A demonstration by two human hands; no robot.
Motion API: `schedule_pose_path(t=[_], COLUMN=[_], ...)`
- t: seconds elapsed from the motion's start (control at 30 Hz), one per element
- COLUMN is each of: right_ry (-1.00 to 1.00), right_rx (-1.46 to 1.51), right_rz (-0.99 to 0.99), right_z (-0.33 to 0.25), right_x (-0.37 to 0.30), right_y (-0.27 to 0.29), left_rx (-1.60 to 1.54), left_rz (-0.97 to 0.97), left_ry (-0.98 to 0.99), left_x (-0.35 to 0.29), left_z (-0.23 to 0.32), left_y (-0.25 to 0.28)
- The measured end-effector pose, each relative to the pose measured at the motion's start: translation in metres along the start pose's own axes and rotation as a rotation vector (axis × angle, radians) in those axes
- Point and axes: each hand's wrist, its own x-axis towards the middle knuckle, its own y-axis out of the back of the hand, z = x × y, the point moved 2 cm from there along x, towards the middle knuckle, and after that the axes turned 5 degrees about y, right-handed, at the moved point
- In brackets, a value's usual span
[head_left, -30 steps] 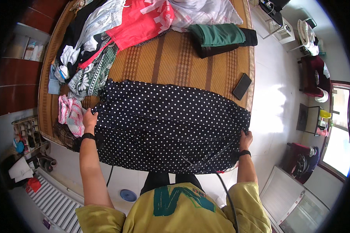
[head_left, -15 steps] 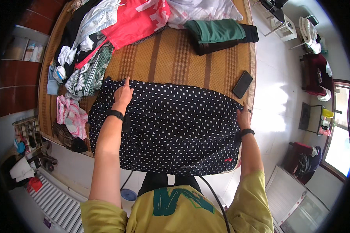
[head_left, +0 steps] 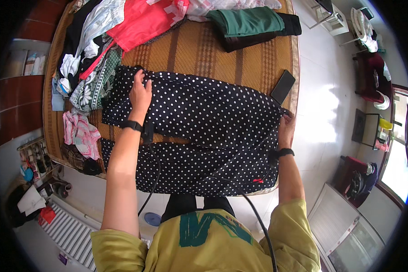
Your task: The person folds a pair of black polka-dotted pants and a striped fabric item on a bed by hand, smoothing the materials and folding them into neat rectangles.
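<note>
Dark navy trousers with white polka dots lie spread sideways before me. Their two legs point left with a narrow gap between them, and a small red bow sits near the right end. My left hand has its fingertips at the far edge of the far leg, gripping the fabric there, with the thumb a little apart. At the far right corner, by the waist, my right hand pinches the cloth between thumb and fingers. A black phone lies just beyond that corner.
The trousers rest on a woven brown mat. Heaped clothes, including a red garment and a green patterned cloth, lie far left. Folded green clothing lies far right. A pink-white cloth is at the left. Black cables hang near me.
The trousers' far leg has shifted away from me with my left hand, and a gap has opened between the legs. The left index finger no longer points out; my right hand stays at the corner.
</note>
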Motion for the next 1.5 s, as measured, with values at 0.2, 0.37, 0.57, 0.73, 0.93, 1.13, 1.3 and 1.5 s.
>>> schedule_pose_path(t=[0.2, 0.37, 0.57, 0.73, 0.93, 1.13, 1.3, 1.5], right_ry=[0.186, -0.183, -0.234, -0.290, -0.254, -0.271, -0.241, -0.324], right_rx=[-0.202, -0.471, -0.458, -0.364, -0.315, -0.191, -0.188, -0.084], right_rz=[-0.033, 0.159, -0.051, -0.066, -0.115, -0.148, -0.132, -0.144], right_z=[0.027, 0.100, 0.123, 0.111, 0.116, 0.128, 0.133, 0.129], right_x=[-0.096, -0.166, -0.188, -0.193, -0.193, -0.189, -0.189, -0.190], right_y=[0.017, 0.057, 0.066, 0.065, 0.076, 0.080, 0.082, 0.086], left_rx=[-0.059, -0.007, -0.089, -0.040, 0.018, 0.133, -0.288, -0.424], left_rz=[-0.470, -0.654, -0.644, -0.710, -0.757, -0.657, -0.294, -0.366], left_ry=[-0.196, -0.265, -0.105, 0.187, 0.354, 0.214, 0.188, 0.486], left_x=[-0.143, -0.246, -0.280, -0.282, -0.292, -0.294, -0.288, -0.290], left_z=[0.017, 0.041, 0.087, 0.100, 0.108, 0.119, 0.122, 0.119], left_y=[0.028, 0.024, -0.032, -0.043, -0.032, -0.044, -0.035, -0.033])
